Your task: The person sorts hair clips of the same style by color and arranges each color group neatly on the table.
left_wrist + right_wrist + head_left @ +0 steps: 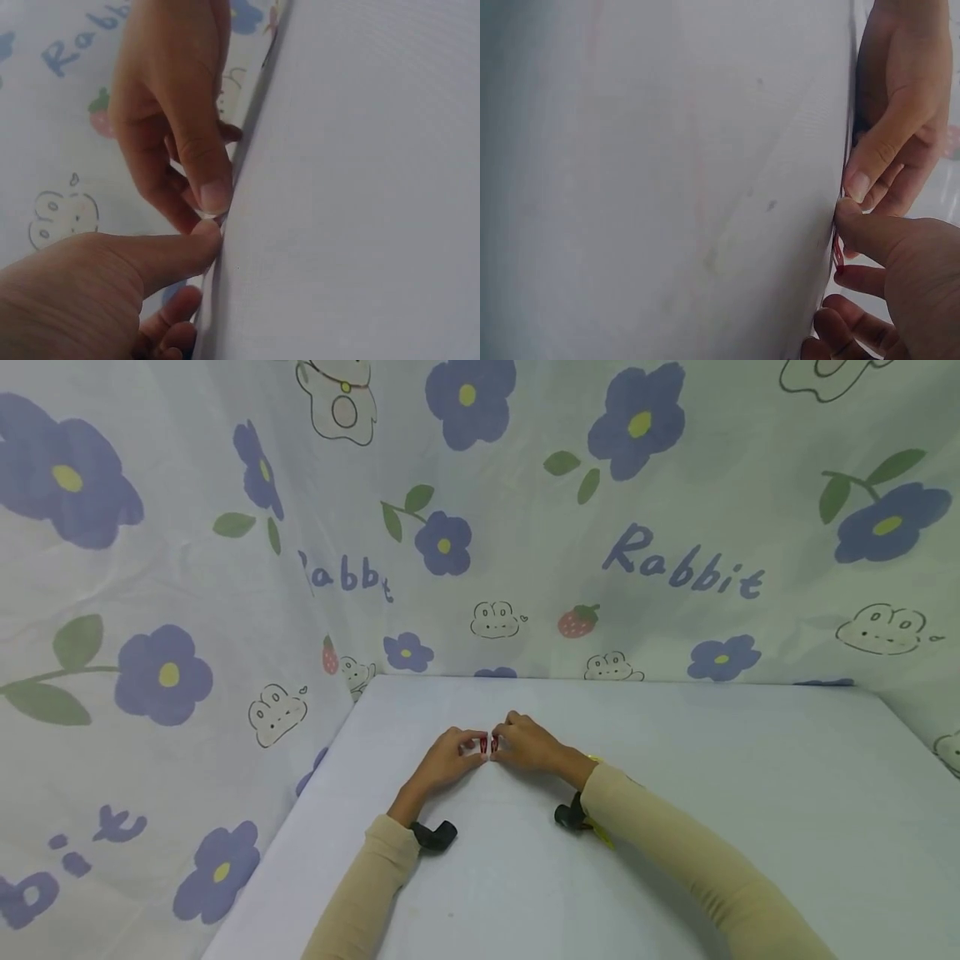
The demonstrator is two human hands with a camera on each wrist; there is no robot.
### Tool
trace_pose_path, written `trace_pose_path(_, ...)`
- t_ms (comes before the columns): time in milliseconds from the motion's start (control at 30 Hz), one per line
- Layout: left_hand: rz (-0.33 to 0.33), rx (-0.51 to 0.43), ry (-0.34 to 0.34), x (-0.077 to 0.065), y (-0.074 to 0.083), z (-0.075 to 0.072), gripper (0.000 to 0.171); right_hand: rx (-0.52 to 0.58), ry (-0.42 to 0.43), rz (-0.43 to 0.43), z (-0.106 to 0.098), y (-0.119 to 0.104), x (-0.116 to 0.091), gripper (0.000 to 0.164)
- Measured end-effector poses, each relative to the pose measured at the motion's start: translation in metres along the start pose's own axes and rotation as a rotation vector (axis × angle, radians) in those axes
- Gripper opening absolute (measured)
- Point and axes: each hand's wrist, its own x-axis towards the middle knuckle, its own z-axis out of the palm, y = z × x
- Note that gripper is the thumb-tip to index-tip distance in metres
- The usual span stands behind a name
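Two small red hair clips stand side by side above the far middle of the white table, a narrow gap between them in the head view. My left hand [447, 757] pinches the left hair clip [483, 745] between thumb and finger. With thumb and finger, my right hand [529, 744] pinches the right hair clip [495, 743]. The tips of both thumbs nearly meet in the left wrist view, where the clips are hidden behind them. A thin red loop of the right clip shows under my right hand [919, 255] in the right wrist view.
The white table [712, 810] spreads around both forearms. A patterned cloth curtain [525, 568] with flowers and rabbits hangs behind it and along the left. Dark wrist-worn cameras stick out near the left wrist [437, 837] and right wrist [572, 815].
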Motion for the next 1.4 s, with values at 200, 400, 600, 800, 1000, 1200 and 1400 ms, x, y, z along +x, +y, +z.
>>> trace_pose_path(200,-0.021,0.023,0.000,0.002,-0.002,0.002,0.043,-0.018,0.008,-0.012,-0.002,0.000,0.000,0.051)
trace_pose_path(400,-0.005,0.018,0.003,0.001,-0.001,0.002,0.042,-0.017,-0.011,0.001,-0.003,-0.002,-0.001,0.052)
trace_pose_path(600,0.003,0.022,0.009,0.001,-0.002,0.004,0.042,0.068,-0.051,0.025,-0.011,-0.001,-0.004,0.051)
trace_pose_path(800,0.003,0.037,0.017,0.002,-0.002,0.003,0.041,0.140,-0.088,-0.022,-0.030,0.000,-0.008,0.048)
trace_pose_path(1000,0.010,0.041,0.015,0.003,-0.001,0.003,0.041,0.107,-0.061,-0.082,-0.054,0.003,-0.017,0.043)
trace_pose_path(1200,-0.008,0.035,0.013,0.002,0.001,0.005,0.040,0.111,-0.051,-0.109,-0.072,0.008,-0.040,0.035)
trace_pose_path(1400,-0.029,0.046,0.018,0.002,-0.001,0.004,0.040,0.151,-0.045,-0.109,-0.083,0.019,-0.074,0.029)
